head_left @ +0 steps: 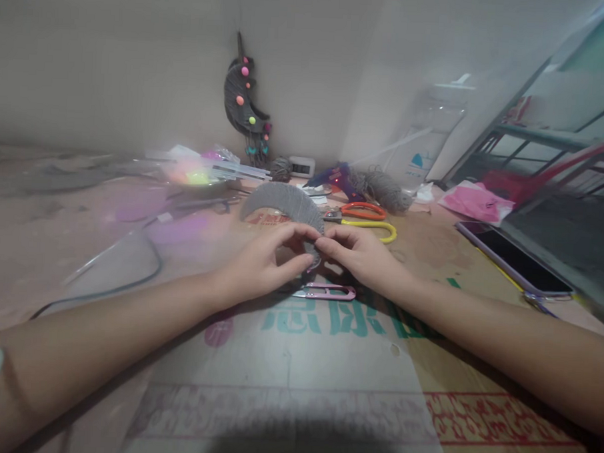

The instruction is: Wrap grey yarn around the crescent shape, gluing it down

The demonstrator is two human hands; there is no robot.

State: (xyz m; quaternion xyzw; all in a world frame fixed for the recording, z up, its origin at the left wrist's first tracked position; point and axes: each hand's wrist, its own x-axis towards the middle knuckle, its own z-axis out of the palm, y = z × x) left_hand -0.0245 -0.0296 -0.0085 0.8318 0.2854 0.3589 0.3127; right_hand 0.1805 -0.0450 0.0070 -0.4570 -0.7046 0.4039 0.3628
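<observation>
Our left hand (268, 262), loosely curled, steadies the near end of a grey wrapped crescent (286, 198) short of the desk's (21, 241) back edge; our right hand's (363, 256) thumb and forefinger nearly meet beside it, their hold impossible to tell. Pink snips (332, 292) lie nearer us, a phone (518, 259) along the right edge.

Grey crescent (289, 198) — finely lined, pink snips (328, 294)
</observation>
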